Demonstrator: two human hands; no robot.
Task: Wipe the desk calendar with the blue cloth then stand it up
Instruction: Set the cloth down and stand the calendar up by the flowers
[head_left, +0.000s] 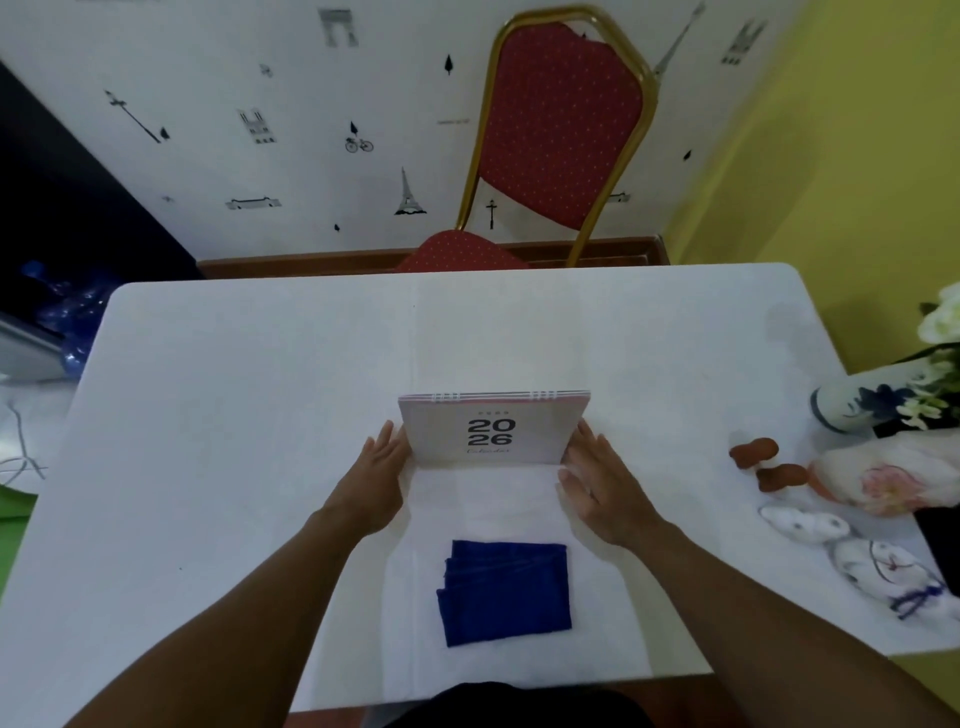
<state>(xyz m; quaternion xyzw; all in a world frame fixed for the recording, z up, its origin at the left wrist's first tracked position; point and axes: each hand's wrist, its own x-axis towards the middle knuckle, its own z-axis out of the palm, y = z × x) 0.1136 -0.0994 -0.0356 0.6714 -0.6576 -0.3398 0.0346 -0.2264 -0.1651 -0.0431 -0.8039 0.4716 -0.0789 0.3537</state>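
A white table (208, 415) stands before a patterned wall, with a red chair (561, 124) behind it. The left hand (376, 478) and the right hand (597, 483), both flat and open with fingers together, press against the two side edges of the desk calendar (493, 431), which stands upright mid-table showing "2026". The folded blue cloth (506, 592) lies nearer the person, apart from both hands.

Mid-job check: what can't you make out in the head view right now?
- Desk calendar: back panel and stand hidden behind its own front cover.
- Small text around "2026": too small to read.
- Left hand and right hand: contact with the calendar's side edges unclear.
- Blue cloth: underside hidden by its folds.
- Flower vase: cut off by the right edge.
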